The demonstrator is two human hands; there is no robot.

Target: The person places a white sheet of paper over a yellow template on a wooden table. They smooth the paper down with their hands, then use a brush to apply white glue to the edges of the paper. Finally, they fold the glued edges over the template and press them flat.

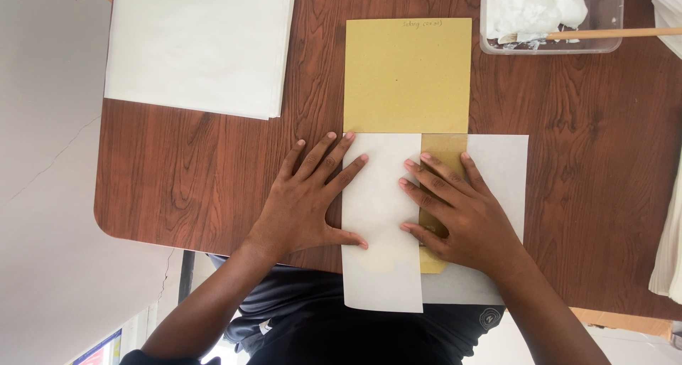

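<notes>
At the far left, a stack of white sheets lies flat on the brown wood-grain table, near its upper left corner and well apart from the hands.

Moving right, the left hand rests palm down with fingers spread. Its palm and most of its fingers lie on the bare table, while the fingertips and thumb reach onto the left edge of a folded white paper flap. Its grip is released: the hand presses flat and grasps nothing.

The white flap lies over the lower part of a tan cardboard sheet, which sits in the middle of the table with its long side running away from the person. The flap's lower end hangs past the near table edge.

Just right of the flap, a narrow strip of the cardboard shows, looking darker and shiny there. The right hand lies flat across this strip, fingers pointing left, with the fingertips touching the right edge of the flap. Its grip is released too, open and pressing down.

Under the right hand's outer side, the unfolded part of the white paper spreads rightward beneath the cardboard.

At the upper right, a clear plastic tub holds white paste, and a wooden-handled brush rests across it.
</notes>
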